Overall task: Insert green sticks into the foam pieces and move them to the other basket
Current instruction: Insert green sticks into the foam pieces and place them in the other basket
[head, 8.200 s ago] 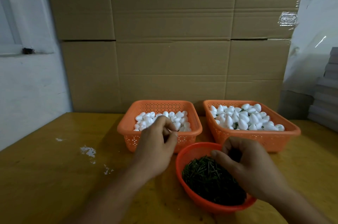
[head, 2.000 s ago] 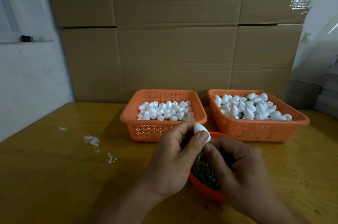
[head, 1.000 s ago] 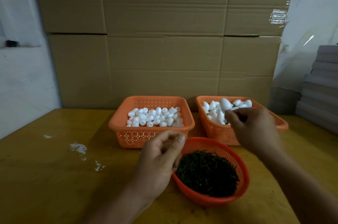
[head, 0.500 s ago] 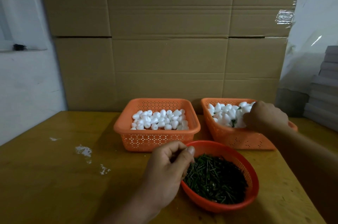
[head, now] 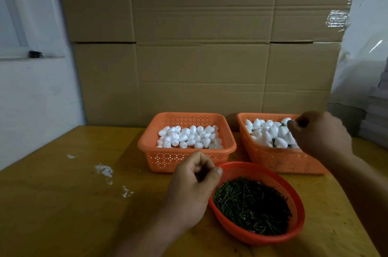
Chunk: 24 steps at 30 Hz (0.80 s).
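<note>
The right hand hovers over the right orange plastic basket of stick-fitted white foam pieces (grip unclear); the left hand, loosely curled and empty, waits beside the round red basket of green sticks.

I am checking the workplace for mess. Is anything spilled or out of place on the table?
Yes. White crumbs lie scattered on the wooden table, left of the left basket, outside every container. They look like foam bits, but I cannot be sure.
</note>
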{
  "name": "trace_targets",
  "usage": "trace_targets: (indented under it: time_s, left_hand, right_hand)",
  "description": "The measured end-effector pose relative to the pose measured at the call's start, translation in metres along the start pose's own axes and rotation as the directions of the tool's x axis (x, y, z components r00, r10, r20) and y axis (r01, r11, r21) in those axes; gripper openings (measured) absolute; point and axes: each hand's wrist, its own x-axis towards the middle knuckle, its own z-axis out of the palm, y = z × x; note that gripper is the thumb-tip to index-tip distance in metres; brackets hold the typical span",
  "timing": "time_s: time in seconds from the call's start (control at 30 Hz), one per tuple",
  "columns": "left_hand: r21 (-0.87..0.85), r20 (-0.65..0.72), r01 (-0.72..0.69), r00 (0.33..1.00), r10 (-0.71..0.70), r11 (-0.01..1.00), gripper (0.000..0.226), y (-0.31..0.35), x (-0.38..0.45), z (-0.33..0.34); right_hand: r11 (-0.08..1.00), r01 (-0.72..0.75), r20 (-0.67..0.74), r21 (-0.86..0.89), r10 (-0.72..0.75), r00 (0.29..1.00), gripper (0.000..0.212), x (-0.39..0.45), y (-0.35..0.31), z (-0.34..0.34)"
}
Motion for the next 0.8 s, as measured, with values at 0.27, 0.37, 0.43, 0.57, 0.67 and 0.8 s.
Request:
trace_targets:
  time_s: [0.27,0.37,0.43,0.57,0.67,0.8]
  left_hand:
    - [0.22,-0.17,0.029,0.985,0.009,0.975,0.042,0.022,0.062,-0.03]
    - [0.349,-0.138,0.067,0.99,-0.019,0.935,0.029,0.02,0.098,-0.039]
    - [0.469,-0.118,0.09,0.992,-0.039,0.879,0.023,0.013,0.121,-0.043]
    - [0.658,-0.037,0.145,0.986,-0.16,0.739,0.023,-0.004,0.158,-0.04]
    - [0.799,0.067,0.094,0.968,-0.243,0.594,0.015,-0.015,0.171,-0.032]
    - [0.901,0.121,0.057,0.919,-0.375,0.43,0.022,-0.03,0.177,-0.023]
  right_hand:
    - [0.908,0.188,0.05,0.374,-0.222,0.974,0.016,-0.091,-0.035,-0.016]
    - [0.892,0.226,0.108,0.392,-0.289,0.951,0.016,-0.106,-0.036,-0.017]
    - [0.875,0.261,0.102,0.407,-0.328,0.939,0.016,-0.11,-0.036,-0.02]
    - [0.836,0.29,0.052,0.466,-0.352,0.934,0.016,-0.113,-0.035,-0.024]
    - [0.826,0.291,0.06,0.482,-0.362,0.93,0.018,-0.114,-0.034,-0.022]
    - [0.83,0.298,0.065,0.471,-0.37,0.927,0.016,-0.116,-0.034,-0.017]
